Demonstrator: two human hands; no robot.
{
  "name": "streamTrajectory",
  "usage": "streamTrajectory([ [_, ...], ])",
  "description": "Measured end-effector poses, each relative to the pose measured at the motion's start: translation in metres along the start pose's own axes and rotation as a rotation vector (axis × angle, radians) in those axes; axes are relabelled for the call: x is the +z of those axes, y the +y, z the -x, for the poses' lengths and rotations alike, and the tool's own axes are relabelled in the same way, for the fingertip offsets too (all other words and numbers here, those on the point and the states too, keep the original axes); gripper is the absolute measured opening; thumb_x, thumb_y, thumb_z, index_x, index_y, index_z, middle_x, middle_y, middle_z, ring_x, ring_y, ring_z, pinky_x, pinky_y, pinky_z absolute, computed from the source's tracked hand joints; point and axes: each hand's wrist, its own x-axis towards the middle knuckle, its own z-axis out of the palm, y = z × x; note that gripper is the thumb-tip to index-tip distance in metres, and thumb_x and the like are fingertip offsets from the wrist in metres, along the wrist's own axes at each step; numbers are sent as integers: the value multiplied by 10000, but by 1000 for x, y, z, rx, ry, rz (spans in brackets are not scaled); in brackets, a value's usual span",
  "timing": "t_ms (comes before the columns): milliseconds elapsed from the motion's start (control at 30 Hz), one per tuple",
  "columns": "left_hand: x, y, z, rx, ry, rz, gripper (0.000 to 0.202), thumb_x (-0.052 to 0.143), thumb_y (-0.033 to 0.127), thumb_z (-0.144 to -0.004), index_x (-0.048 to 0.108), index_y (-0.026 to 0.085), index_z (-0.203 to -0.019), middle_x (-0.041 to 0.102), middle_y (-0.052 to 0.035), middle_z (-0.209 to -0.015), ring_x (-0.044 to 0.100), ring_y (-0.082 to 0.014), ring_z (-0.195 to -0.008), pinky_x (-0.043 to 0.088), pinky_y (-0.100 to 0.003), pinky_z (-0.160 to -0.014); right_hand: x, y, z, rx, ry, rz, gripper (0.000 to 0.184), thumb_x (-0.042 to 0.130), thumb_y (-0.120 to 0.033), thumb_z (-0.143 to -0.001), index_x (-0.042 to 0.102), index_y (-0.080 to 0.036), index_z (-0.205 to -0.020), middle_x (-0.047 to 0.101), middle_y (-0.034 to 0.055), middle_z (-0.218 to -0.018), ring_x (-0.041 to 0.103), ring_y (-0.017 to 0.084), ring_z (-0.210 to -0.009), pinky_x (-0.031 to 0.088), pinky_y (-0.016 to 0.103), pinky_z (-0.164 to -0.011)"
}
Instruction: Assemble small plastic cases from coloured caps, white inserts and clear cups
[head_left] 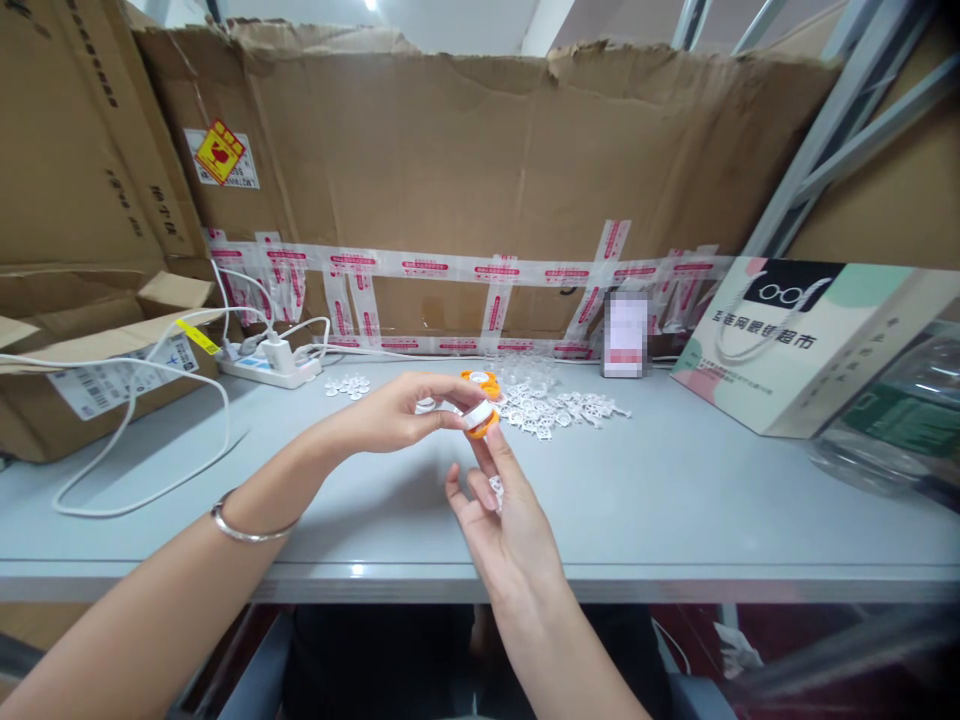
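In the head view my left hand (401, 412) pinches a small white round cap-like piece (478, 414) between thumb and fingers. Directly below it, my right hand (508, 520) grips a small orange round piece (484, 428) with thumb and forefinger. The white and orange pieces touch; whether they are joined I cannot tell. Some white openwork bits (496, 490) are tucked in the curled fingers of my right hand. Just beyond my hands sit more orange round pieces (480, 382). A heap of white openwork plastic parts (555, 408) spreads to their right, with transparent pieces (525, 370) behind.
Small white discs (347, 386) lie left of my hands. A power strip (271, 370) with white cables stands further left, near an open cardboard box (97, 350). At the back right are a phone (625, 335), a printed carton (787, 345) and a large plastic bottle (900, 420).
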Motion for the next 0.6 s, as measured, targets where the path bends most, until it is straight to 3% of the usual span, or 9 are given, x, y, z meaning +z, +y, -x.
streamTrajectory([
  [367,0,0,2,-8,23,-37,264,563,193,-798,613,198,-1058,645,-49,-1096,566,-189,-1054,436,-322,-926,-1,1,-2,-12,8,21,214,714,-298,-681,680,-215,-875,620,-37,-845,179,-25,-386,493,180,-614],
  [600,1,-2,1,13,-5,-37,267,536,183,-817,606,192,-1075,640,-44,-1112,570,-174,-1053,439,-297,-926,0,2,-1,-18,8,24,209,702,-299,-691,679,-222,-884,624,-24,-919,172,-26,-389,487,179,-598],
])
